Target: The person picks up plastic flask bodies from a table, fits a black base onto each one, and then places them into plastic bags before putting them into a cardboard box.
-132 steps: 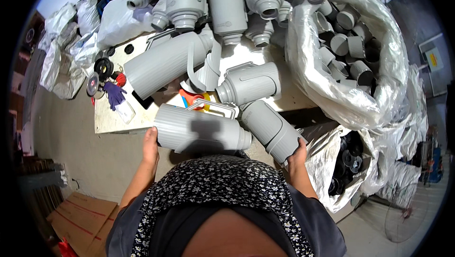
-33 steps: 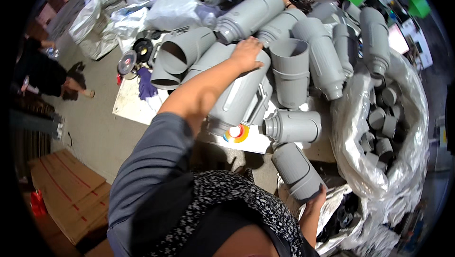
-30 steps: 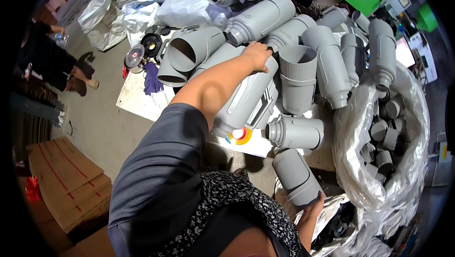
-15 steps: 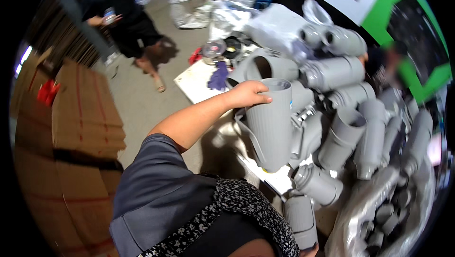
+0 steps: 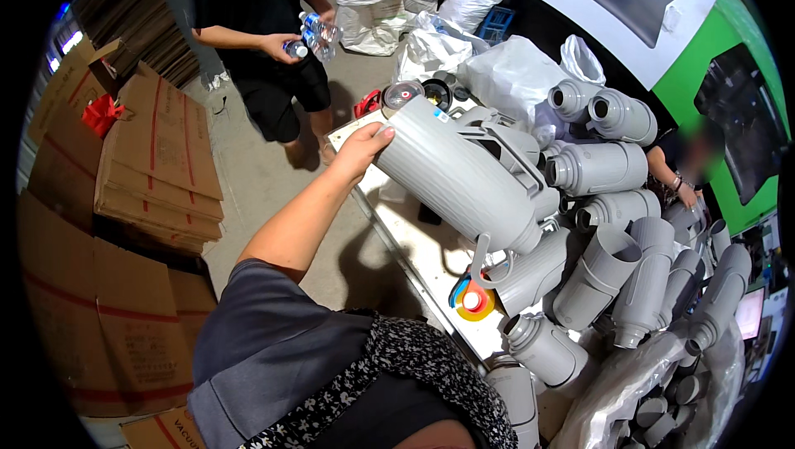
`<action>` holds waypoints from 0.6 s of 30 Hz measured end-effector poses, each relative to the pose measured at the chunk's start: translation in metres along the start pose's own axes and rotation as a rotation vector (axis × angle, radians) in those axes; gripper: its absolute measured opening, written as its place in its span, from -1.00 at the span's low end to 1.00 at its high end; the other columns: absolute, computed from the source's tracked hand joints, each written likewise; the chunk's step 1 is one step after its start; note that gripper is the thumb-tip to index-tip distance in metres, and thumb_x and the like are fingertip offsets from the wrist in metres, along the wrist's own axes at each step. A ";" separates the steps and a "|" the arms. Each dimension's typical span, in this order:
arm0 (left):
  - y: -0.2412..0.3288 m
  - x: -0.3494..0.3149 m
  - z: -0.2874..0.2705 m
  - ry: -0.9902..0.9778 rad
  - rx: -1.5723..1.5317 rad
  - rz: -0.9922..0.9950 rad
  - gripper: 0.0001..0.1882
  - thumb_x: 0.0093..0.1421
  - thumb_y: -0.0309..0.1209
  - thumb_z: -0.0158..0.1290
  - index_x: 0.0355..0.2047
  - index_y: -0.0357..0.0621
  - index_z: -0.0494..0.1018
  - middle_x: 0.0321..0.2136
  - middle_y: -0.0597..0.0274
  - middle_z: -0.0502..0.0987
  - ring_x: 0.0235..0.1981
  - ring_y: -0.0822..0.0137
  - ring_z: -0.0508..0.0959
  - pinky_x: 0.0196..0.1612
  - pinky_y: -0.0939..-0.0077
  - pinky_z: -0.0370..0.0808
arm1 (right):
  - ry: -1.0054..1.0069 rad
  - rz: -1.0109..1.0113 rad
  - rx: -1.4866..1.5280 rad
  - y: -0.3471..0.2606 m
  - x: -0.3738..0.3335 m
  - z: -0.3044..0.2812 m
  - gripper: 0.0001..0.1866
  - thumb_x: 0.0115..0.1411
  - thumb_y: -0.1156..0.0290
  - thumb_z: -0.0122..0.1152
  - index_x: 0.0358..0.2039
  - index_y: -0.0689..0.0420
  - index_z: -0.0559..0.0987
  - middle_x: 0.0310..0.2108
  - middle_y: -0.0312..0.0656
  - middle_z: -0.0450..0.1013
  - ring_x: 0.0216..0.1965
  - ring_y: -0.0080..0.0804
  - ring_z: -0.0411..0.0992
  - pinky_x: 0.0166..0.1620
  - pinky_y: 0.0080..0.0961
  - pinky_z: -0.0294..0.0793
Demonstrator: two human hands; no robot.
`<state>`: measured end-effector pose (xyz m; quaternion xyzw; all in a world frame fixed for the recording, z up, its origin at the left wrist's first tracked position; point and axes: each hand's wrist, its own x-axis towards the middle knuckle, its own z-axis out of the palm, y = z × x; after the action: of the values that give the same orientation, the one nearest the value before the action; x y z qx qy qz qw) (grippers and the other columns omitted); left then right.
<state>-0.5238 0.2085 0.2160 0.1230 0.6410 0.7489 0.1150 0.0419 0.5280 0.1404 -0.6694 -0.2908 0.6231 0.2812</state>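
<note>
Stacking against the left wall: brown cardboard cartons (image 5: 157,159) with red stripes. White worktop (image 5: 414,250) carries grey flask shells (image 5: 613,267). Left hand (image 5: 362,147) clamps one tilted grey flask body (image 5: 460,176) at its base. Right hand out of view. Round red-yellow-blue tape roll (image 5: 472,300) lies beneath.

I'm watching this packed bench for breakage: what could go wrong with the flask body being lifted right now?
The left hand grips the big grey flask body only at its open end, so it might slip or tip. Its lower end hangs close over the heaped grey flasks and could knock them. Some near the table edge might roll off.
</note>
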 end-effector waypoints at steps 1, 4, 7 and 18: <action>-0.003 0.000 -0.001 0.002 -0.030 0.021 -0.64 0.16 -0.20 -0.01 -0.19 -0.25 0.41 -0.31 0.33 0.48 -0.27 0.50 0.40 -0.15 0.60 0.30 | 0.003 -0.001 0.002 -0.001 -0.001 0.000 -0.43 0.15 0.08 -0.17 0.02 0.27 0.27 0.03 -0.08 0.25 0.04 -0.21 0.22 0.09 -0.30 0.14; -0.012 -0.003 -0.001 0.024 -0.113 0.024 -0.65 0.17 -0.22 -0.02 -0.18 -0.26 0.39 -0.29 0.32 0.48 -0.26 0.49 0.42 -0.14 0.60 0.30 | 0.004 -0.006 0.004 -0.002 -0.003 -0.001 -0.44 0.15 0.08 -0.18 0.02 0.27 0.27 0.03 -0.08 0.25 0.03 -0.21 0.23 0.09 -0.31 0.14; -0.025 -0.007 -0.002 0.042 -0.190 -0.025 -0.66 0.18 -0.23 -0.04 -0.17 -0.26 0.37 -0.29 0.30 0.48 -0.26 0.50 0.42 -0.14 0.60 0.31 | 0.003 -0.006 0.001 -0.004 -0.005 -0.008 -0.44 0.15 0.09 -0.18 0.02 0.27 0.27 0.03 -0.08 0.25 0.03 -0.22 0.23 0.09 -0.31 0.14; -0.042 -0.036 0.036 0.193 -0.378 -0.075 -0.69 0.21 -0.25 -0.07 -0.19 -0.24 0.37 -0.30 0.25 0.48 -0.26 0.47 0.43 -0.15 0.58 0.32 | 0.005 -0.028 -0.023 -0.008 -0.012 -0.030 -0.44 0.16 0.09 -0.18 0.02 0.27 0.27 0.03 -0.09 0.25 0.03 -0.23 0.23 0.09 -0.33 0.14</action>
<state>-0.4771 0.2363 0.1787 0.0030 0.5012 0.8593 0.1020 0.0709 0.5241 0.1561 -0.6700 -0.3066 0.6139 0.2831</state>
